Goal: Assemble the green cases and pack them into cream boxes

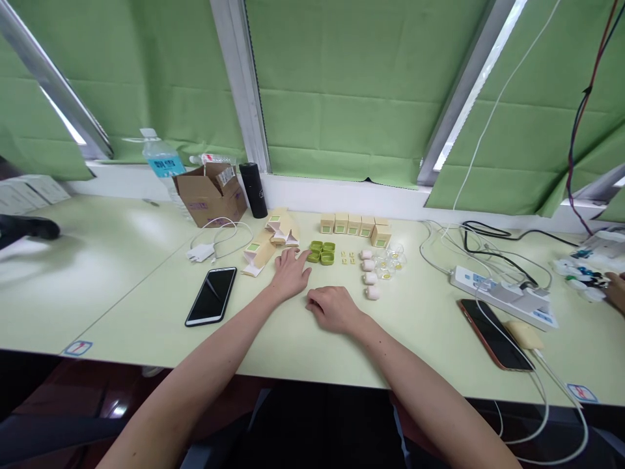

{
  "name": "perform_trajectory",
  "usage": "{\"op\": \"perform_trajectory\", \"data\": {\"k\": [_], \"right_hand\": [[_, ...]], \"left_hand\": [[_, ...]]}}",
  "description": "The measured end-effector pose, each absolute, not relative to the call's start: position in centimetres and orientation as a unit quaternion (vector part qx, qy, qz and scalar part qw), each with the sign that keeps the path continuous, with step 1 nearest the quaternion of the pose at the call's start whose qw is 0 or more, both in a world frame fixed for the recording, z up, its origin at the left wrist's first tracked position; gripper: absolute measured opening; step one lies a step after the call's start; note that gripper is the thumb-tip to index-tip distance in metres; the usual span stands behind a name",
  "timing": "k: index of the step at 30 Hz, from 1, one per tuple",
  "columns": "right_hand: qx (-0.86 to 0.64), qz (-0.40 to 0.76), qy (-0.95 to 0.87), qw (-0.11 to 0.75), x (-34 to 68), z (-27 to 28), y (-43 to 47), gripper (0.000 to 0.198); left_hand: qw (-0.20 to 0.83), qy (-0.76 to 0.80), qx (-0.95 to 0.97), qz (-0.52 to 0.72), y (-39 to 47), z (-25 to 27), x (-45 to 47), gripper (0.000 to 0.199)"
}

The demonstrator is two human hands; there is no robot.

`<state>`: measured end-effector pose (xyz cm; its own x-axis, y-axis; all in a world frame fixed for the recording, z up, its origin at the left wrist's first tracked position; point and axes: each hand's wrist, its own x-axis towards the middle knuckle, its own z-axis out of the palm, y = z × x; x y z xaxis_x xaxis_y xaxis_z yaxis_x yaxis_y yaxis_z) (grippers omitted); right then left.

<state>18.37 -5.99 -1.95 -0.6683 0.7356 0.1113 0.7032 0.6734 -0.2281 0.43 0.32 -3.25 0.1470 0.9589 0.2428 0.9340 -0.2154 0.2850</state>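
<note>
My left hand (290, 273) lies low over the table with its fingers apart. Its fingertips reach the left edge of a small cluster of green square cups (327, 258); whether they touch cannot be told. Just in front of the cups, my right hand (334, 309) rests on the table, fingers curled into a loose fist, with no object showing. Tiny yellow pieces (352, 260) lie right of the cups. Beyond them stand several pale pink cylinders (372, 293) in a column, beside clear plastic domes (385, 269).
Small cream boxes (340, 223) line the back; opened cartons (260, 251) lie left. A phone (211, 296), charger (201, 252), brown cardboard box (209, 198) and black flask (253, 190) are leftward. Rightward are a power strip (502, 296), second phone (493, 335) and another person's hand (616, 291).
</note>
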Motion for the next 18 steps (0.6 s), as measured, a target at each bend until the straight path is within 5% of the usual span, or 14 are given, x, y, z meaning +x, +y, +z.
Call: {"op": "perform_trajectory", "data": {"k": [18], "right_hand": [[-0.392, 0.099, -0.909, 0.101, 18.5, -1.8, -5.8, 0.011]], "left_hand": [[0.026, 0.568, 0.795, 0.212, 1.6, -5.6, 0.2, 0.054]]}}
